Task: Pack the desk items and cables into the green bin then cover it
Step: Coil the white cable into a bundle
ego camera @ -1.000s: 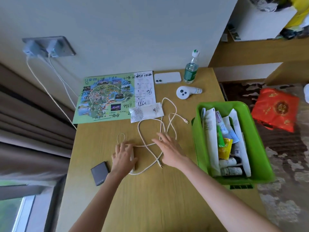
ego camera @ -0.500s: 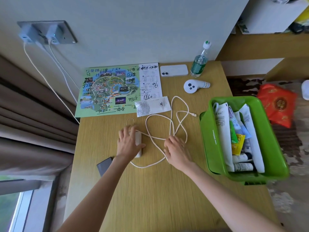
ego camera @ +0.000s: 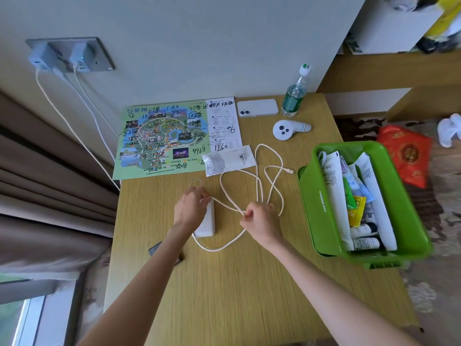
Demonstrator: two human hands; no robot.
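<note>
A white cable [ego camera: 272, 168] lies in loose loops on the wooden desk [ego camera: 244, 290]. My right hand [ego camera: 260, 217] is closed, pinching several strands of the cable together. My left hand [ego camera: 190, 206] rests on the top end of a white power bank [ego camera: 206, 227], fingers on the cable where it meets the bank. The green bin [ego camera: 324, 221] stands at the desk's right edge, holding tubes, packets and papers. Its lid is not in view.
A colourful map [ego camera: 162, 138] lies at the back left, a white sachet [ego camera: 229, 159] beside it. A white phone [ego camera: 257, 108], a water bottle [ego camera: 294, 96] and a white controller [ego camera: 287, 129] sit at the back. A dark card [ego camera: 156, 249] lies under my left forearm. Two chargers [ego camera: 59, 58] hang from the wall socket.
My right hand went from flat and open to closed on the cable strands. My left hand slid up the power bank to the cable's end. The camera moved closer.
</note>
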